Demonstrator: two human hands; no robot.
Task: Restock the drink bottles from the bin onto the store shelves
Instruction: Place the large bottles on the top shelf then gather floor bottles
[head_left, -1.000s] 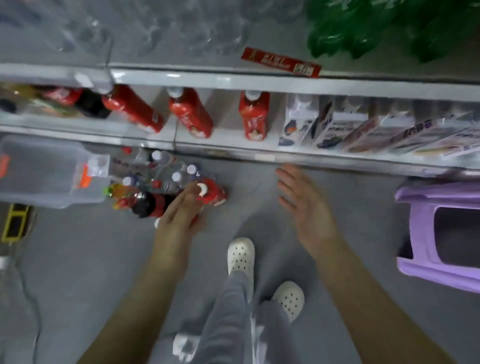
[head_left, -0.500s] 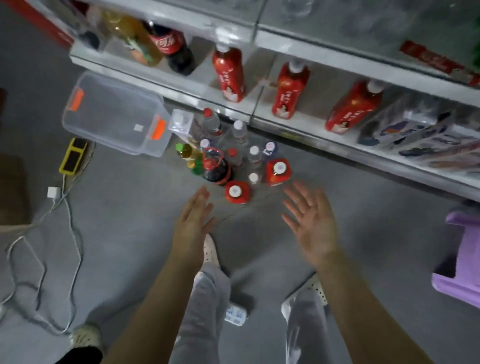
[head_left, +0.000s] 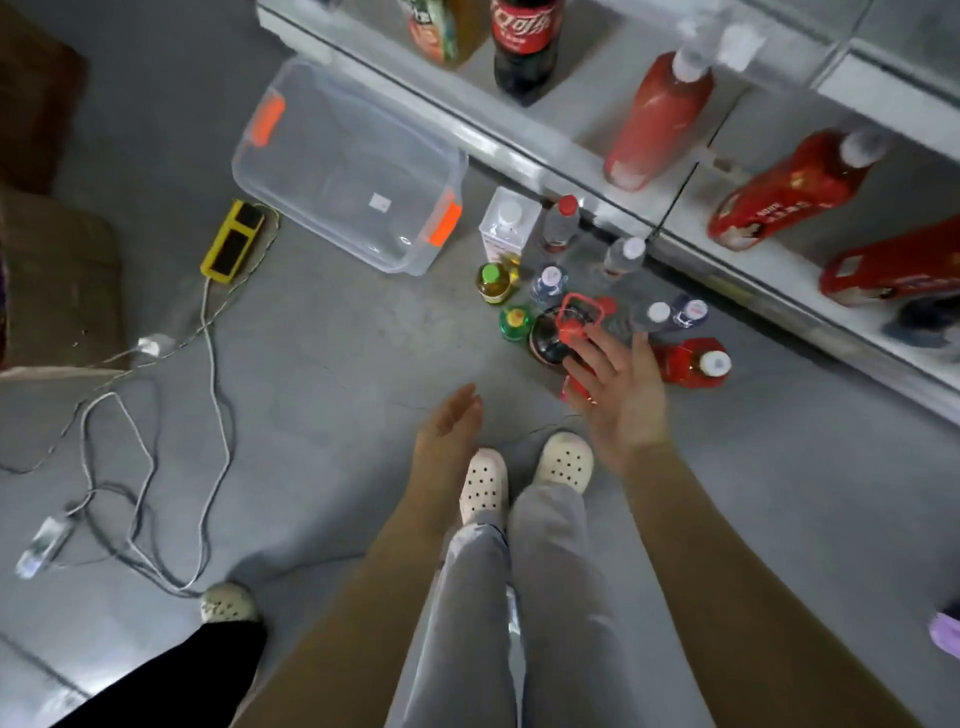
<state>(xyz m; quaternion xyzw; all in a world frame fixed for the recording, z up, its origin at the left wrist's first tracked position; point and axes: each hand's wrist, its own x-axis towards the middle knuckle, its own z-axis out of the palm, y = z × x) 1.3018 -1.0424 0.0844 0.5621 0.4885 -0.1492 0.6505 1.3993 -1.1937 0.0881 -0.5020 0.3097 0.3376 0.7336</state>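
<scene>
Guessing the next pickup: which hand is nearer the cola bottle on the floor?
Right. The right hand is beside the cola bottle, on its right; the left hand is farther off, lower left.

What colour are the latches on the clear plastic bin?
Orange. The latches show best in the head view, at both ends of the bin.

A yellow device (head_left: 232, 241) and tangled cables (head_left: 221, 400) lie on the floor (head_left: 337, 364).

Clear glossy plastic bin (head_left: 358, 171) — matt floor (head_left: 332, 395)
</scene>
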